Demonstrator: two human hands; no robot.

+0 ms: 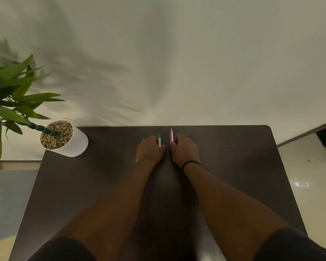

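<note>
You are holding one pen in each hand near the far edge of the desk [233, 166], with the two hands almost touching at the middle. Your left hand [150, 149] is curling its fingers [153, 138] around the teal pen [159, 141], whose coloured end is sticking out past them. Your right hand [184, 149] is pinching the pink pen [171, 137] along its inner side, with the far end poking forward and the tip showing back by the wrist. Both pens are probably light, stiff and smooth, so they are likely to roll or slip if you are gripping loosely. Taking them around the middle of the barrel should be keeping them steady. The white plant pot [73, 146] is standing well apart at the left corner.
</note>
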